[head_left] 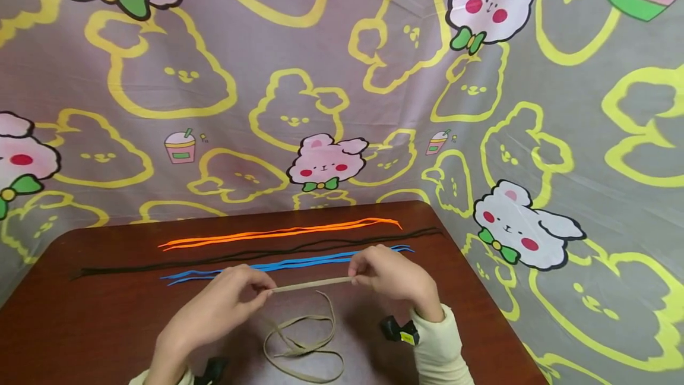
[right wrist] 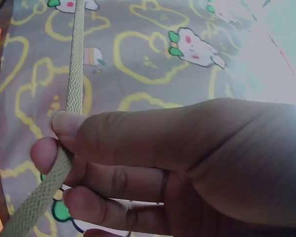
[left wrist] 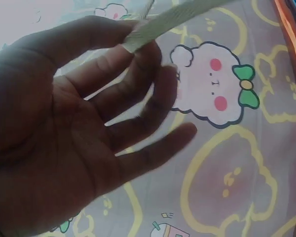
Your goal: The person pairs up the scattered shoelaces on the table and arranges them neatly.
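A flat beige shoelace (head_left: 312,284) stretches straight between my two hands, a little above the table. My left hand (head_left: 221,308) pinches it between thumb and fingertips; in the left wrist view the woven lace (left wrist: 175,22) leaves those fingertips toward the upper right. On the other side my right hand (head_left: 398,278) pinches the lace (right wrist: 75,64) between thumb and index finger, and a length of it runs on below the thumb in the right wrist view. The slack of the beige lace lies in loose loops on the table below the hands.
Beyond the hands, blue laces (head_left: 299,264), black laces (head_left: 256,254) and orange laces (head_left: 283,232) lie in rows across the brown table (head_left: 96,319). A patterned cloth (head_left: 320,46) hangs behind the table and along its right side.
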`<control>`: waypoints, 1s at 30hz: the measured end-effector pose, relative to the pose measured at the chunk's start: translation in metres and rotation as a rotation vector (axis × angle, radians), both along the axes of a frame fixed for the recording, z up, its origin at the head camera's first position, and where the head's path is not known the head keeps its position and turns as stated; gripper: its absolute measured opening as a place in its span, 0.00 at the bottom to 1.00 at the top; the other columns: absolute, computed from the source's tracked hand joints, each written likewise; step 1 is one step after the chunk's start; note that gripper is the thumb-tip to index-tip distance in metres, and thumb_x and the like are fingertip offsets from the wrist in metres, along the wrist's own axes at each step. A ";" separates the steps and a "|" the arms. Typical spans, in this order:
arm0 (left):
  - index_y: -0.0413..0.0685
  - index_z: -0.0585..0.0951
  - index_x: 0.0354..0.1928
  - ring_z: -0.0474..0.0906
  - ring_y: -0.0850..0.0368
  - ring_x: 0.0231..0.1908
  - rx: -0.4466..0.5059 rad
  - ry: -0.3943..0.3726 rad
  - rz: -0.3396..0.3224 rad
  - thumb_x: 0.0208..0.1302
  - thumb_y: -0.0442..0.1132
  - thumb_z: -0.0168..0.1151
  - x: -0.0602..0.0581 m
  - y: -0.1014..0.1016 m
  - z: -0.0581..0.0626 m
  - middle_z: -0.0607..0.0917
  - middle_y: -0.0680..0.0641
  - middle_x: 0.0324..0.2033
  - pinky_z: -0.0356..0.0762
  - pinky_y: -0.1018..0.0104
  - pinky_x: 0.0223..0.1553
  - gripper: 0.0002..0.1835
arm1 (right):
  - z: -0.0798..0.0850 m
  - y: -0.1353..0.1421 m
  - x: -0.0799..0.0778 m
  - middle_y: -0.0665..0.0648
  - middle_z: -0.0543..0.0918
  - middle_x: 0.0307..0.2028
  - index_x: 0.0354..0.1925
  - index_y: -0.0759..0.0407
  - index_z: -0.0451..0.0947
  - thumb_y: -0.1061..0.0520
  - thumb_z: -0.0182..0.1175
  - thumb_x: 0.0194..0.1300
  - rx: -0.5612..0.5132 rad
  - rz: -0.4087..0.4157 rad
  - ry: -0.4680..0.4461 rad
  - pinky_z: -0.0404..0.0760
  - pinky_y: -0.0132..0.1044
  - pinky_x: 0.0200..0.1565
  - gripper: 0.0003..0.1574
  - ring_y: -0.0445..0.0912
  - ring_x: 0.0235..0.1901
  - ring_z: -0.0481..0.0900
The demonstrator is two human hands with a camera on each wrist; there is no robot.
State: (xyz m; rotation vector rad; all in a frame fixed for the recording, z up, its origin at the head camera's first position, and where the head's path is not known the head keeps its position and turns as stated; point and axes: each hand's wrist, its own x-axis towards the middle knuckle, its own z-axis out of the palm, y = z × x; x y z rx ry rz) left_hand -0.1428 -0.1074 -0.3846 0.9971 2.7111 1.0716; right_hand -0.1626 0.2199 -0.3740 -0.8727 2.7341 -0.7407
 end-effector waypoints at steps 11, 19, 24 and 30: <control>0.60 0.87 0.46 0.79 0.71 0.41 0.125 0.032 -0.077 0.73 0.43 0.63 0.016 -0.005 0.007 0.85 0.65 0.41 0.80 0.68 0.42 0.06 | 0.007 0.024 0.002 0.39 0.82 0.26 0.33 0.47 0.83 0.61 0.66 0.67 -0.045 -0.088 0.031 0.76 0.33 0.36 0.08 0.34 0.29 0.76; 0.67 0.86 0.47 0.80 0.70 0.44 0.114 0.014 -0.020 0.73 0.51 0.61 0.018 -0.018 0.012 0.84 0.68 0.42 0.80 0.66 0.44 0.08 | 0.012 0.046 0.004 0.43 0.82 0.26 0.35 0.50 0.82 0.61 0.64 0.69 -0.098 -0.189 -0.042 0.79 0.35 0.33 0.06 0.42 0.27 0.79; 0.69 0.86 0.48 0.79 0.69 0.44 0.102 0.028 0.019 0.72 0.51 0.62 0.020 -0.026 0.015 0.84 0.69 0.41 0.79 0.65 0.45 0.07 | 0.014 0.058 0.005 0.46 0.82 0.25 0.36 0.52 0.82 0.61 0.64 0.70 -0.131 -0.234 -0.058 0.79 0.37 0.31 0.04 0.44 0.25 0.78; 0.69 0.86 0.47 0.79 0.70 0.44 0.094 0.035 0.082 0.71 0.48 0.64 0.022 -0.035 0.017 0.84 0.68 0.42 0.79 0.65 0.45 0.07 | 0.011 0.069 0.005 0.47 0.82 0.26 0.36 0.55 0.82 0.60 0.65 0.69 -0.146 -0.261 -0.033 0.79 0.37 0.31 0.02 0.43 0.23 0.78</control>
